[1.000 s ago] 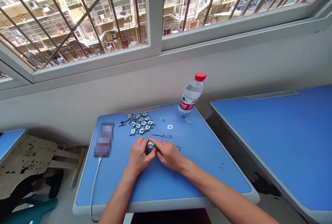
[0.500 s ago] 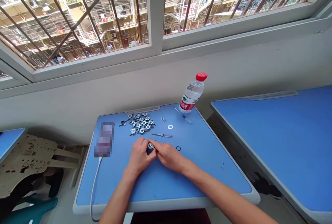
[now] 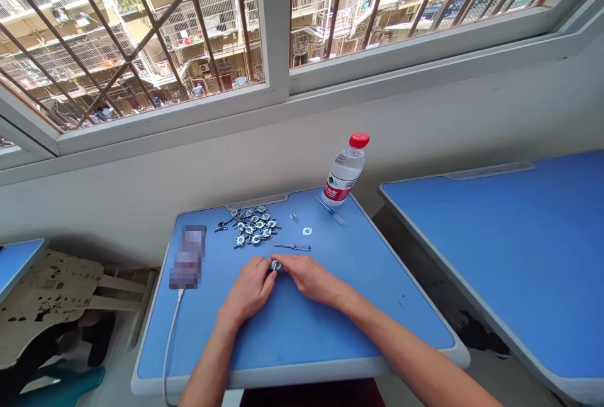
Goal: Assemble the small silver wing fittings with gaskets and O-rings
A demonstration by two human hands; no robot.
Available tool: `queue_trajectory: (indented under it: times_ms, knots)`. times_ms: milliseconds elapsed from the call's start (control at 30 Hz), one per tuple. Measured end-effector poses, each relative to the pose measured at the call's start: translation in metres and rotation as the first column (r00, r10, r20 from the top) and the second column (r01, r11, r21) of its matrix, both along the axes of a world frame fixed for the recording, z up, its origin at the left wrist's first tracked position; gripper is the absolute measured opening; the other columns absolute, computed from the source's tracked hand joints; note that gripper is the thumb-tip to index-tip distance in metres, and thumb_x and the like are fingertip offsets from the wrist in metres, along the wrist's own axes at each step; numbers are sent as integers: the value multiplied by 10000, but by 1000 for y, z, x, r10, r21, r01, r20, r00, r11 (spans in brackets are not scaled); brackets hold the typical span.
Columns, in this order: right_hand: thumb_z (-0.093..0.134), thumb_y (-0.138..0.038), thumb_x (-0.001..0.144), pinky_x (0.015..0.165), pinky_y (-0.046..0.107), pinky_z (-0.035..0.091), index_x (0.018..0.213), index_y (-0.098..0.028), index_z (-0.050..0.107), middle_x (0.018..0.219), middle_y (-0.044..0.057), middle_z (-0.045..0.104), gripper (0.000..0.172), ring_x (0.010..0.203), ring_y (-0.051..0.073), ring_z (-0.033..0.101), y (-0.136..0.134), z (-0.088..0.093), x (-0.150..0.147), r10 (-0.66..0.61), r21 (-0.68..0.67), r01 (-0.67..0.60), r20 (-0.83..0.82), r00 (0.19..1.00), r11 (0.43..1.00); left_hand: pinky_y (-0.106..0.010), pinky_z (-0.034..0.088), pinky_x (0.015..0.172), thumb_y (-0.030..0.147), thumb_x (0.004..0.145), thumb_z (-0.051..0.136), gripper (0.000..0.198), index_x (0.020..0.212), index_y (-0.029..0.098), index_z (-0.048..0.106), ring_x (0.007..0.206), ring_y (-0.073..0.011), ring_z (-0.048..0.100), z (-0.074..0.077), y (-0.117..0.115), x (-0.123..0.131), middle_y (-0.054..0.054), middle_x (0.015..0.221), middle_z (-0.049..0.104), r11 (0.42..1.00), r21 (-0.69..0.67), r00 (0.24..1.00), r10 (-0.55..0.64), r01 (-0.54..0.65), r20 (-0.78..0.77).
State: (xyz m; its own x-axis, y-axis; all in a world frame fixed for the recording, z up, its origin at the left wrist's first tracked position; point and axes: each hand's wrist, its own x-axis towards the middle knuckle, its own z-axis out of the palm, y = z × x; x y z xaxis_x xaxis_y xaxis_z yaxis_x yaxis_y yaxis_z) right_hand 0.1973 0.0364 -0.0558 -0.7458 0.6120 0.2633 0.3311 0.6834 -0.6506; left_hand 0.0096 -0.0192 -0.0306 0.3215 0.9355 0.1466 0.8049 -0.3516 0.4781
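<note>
Small metal fitting (image 3: 275,265) is pinched btwn L hand (image 3: 246,290) and R hand (image 3: 306,278), above the mid-area of blue desk (image 3: 302,347). Part is judged light & stiff, prob. plated metal. Bright surface may be slippery and small size makes it easy to drop, so hold is best taken at the edges w/ fingertips. No sign of fragility, though fine detail is partly hidden by the fingers.

L fingers (image 3: 263,270) are curled together around near-left side of part; R fingers (image 3: 289,261) are extended together, tips pressed on its right side. Exact contact pts can't be told. Forearms come in from near edge: L fairly straight, R slanting from near right, w/ wrists kept low.

Pile of metal fittings (image 3: 250,229) lies far-left of hands. Slim metal pin (image 3: 292,246) and flat metal plate (image 3: 307,231) lie farther right; small screwdriver (image 3: 331,212) and upright water bottle (image 3: 345,170) w/ red cap stand by far edge. Pixelated oblong item (image 3: 187,257) w/ white cable (image 3: 170,338) lies at left; item type can't be told.
</note>
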Motion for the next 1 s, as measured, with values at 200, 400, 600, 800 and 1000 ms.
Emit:
queue_trajectory:
  times_ms: [200,400,600,800,1000]
  knots:
    - [398,-48,903,922,384,545,1350,-189,522,1235,121,668,484,1115,244,653,-1,3,-1,-2,-55,0,-44,999,998,-298,450,649,178,867,481,62,838,198,533,705,-189,534,-1,2,-1,-25,767,547,997,70,999,13,-16,35]
    - [429,-73,899,813,358,550,1268,-161,545,1059,118,714,397,975,251,687,-1,3,-2,-93,-105,92,2,996,990,-271,412,608,196,853,516,52,884,193,558,671,-172,511,1,3,0,-12,747,539,991,134,997,17,-27,77]
    - [406,-92,928,774,316,527,1072,-175,628,986,91,709,277,890,211,670,3,-1,-1,-86,-47,84,-39,996,995,-284,430,652,180,821,541,106,924,194,558,725,-183,528,6,2,-2,-20,793,554,998,64,997,-2,-2,73]
    - [386,-119,954,729,308,511,948,-178,637,877,80,695,257,798,205,649,7,0,0,-100,10,100,-1,995,995,-275,471,698,142,936,411,160,957,195,560,780,-176,567,1,4,-6,-33,852,582,998,38,999,-42,41,34]
    - [382,-102,945,688,287,480,883,-179,606,843,70,676,244,756,194,630,5,3,-1,-113,19,113,10,994,993,-269,465,660,206,1013,352,242,888,196,560,730,-173,573,-10,7,-8,-32,811,590,992,121,997,-23,33,-78]
